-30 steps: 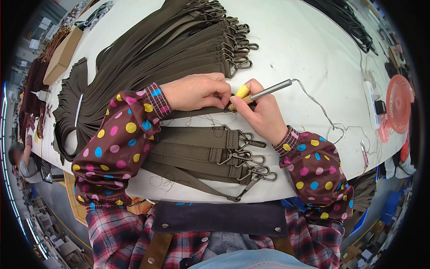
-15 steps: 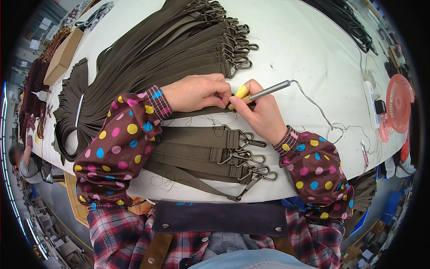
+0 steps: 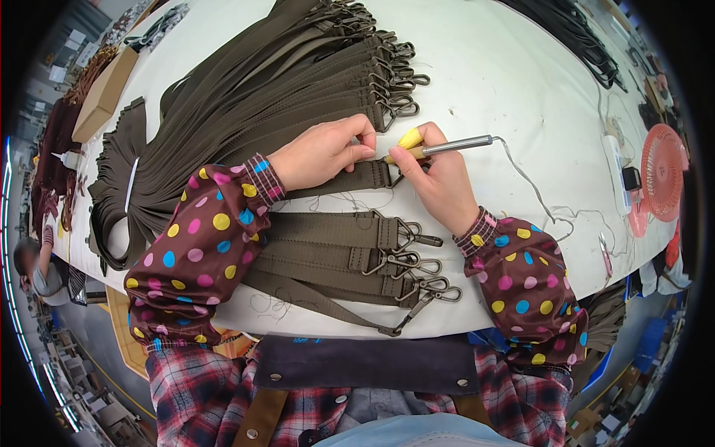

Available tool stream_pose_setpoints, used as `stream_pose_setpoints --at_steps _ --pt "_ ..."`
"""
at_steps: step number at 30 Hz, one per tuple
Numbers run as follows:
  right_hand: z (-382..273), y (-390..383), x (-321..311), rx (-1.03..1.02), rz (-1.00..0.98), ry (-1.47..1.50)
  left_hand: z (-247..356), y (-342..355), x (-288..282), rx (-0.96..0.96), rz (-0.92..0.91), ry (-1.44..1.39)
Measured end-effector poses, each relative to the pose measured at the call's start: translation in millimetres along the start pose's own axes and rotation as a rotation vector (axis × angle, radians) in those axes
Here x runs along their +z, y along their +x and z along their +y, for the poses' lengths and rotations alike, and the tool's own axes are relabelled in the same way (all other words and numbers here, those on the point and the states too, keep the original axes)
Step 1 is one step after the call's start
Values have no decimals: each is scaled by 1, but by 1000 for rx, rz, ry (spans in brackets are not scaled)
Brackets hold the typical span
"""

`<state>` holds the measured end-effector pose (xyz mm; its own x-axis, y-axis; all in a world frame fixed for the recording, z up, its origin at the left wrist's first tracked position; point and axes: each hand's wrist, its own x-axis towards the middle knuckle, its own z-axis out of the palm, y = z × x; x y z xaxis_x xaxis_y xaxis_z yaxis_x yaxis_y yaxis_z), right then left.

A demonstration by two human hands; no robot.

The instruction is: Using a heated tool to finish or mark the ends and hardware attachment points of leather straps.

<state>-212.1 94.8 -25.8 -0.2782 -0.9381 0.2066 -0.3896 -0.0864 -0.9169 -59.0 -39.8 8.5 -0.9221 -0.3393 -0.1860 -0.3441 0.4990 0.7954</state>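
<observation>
My left hand (image 3: 320, 153) is pinched above the end of an olive-brown webbing strap (image 3: 357, 176); what its fingertips hold is too small to make out. My right hand (image 3: 439, 182) grips a corded pen-like tool (image 3: 465, 143) with a metal barrel and light handle, its tip near my left fingertips. A yellow covering (image 3: 410, 137) shows at my right index finger. Beyond my hands lies a large bundle of similar straps (image 3: 246, 89) with metal snap hooks (image 3: 398, 106). Nearer me, a few more straps (image 3: 320, 231) lie flat with hooks at their right ends.
A cardboard box (image 3: 104, 94) stands at the left of the white table (image 3: 506, 89). At right are a pink round basket (image 3: 661, 171), a white power strip (image 3: 617, 167) and small snips (image 3: 605, 253). Dark cords (image 3: 588, 52) lie at the back right. A co-worker (image 3: 46, 276) is at far left.
Both hands have lifted a little off the strap end, uncovering more of it and its hook. The tool now lies more level and slightly to the right.
</observation>
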Motion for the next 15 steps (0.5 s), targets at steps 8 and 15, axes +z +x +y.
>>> stream_pose_setpoints --at_steps 8,15 --pt "2 0 0 -1 -10 -25 0 0 1 8 7 0" --pt "1 0 0 -1 -16 -44 0 -1 1 25 12 -3"
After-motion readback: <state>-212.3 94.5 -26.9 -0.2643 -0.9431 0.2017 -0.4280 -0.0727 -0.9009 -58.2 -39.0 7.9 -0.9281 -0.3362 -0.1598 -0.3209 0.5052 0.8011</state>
